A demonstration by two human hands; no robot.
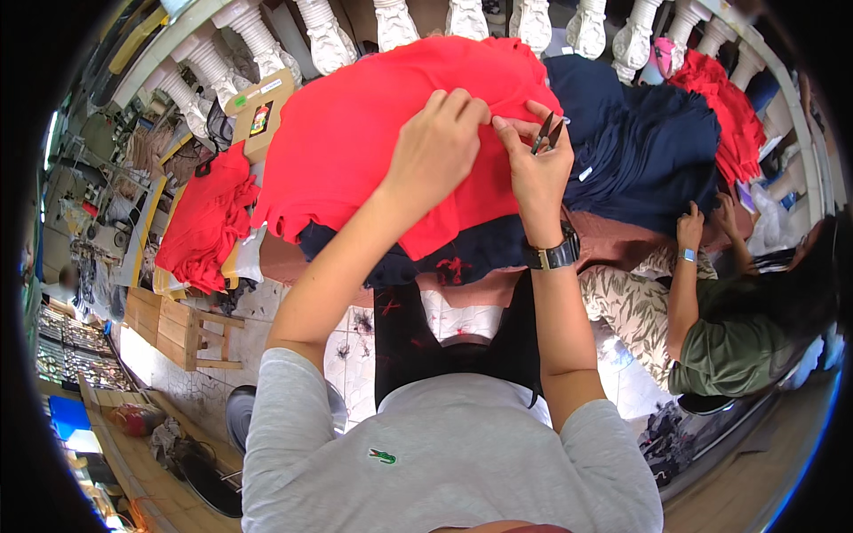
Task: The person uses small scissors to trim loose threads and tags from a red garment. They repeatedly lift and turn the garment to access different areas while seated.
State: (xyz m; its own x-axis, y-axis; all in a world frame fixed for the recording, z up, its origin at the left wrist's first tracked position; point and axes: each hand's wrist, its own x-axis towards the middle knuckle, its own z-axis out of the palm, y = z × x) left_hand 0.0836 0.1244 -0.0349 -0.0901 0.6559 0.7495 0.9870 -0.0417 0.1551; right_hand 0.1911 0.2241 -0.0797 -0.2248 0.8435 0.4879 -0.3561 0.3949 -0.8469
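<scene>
A large spread of red fabric covers the table in front of me, with dark navy cloth showing under its near edge. My left hand is closed in a pinch on the red fabric near its middle right. Just right of it, my right hand holds small dark thread snips, their blades pointing up and away from me. Thumb and forefinger of that hand meet close to the left fingertips, at the cloth. Whether a thread lies between them is too small to tell.
Navy garments are heaped on the right, where a co-worker sits with both hands at the cloth. White balusters line the far side. More red garments and a cardboard box lie left, above a wooden stool.
</scene>
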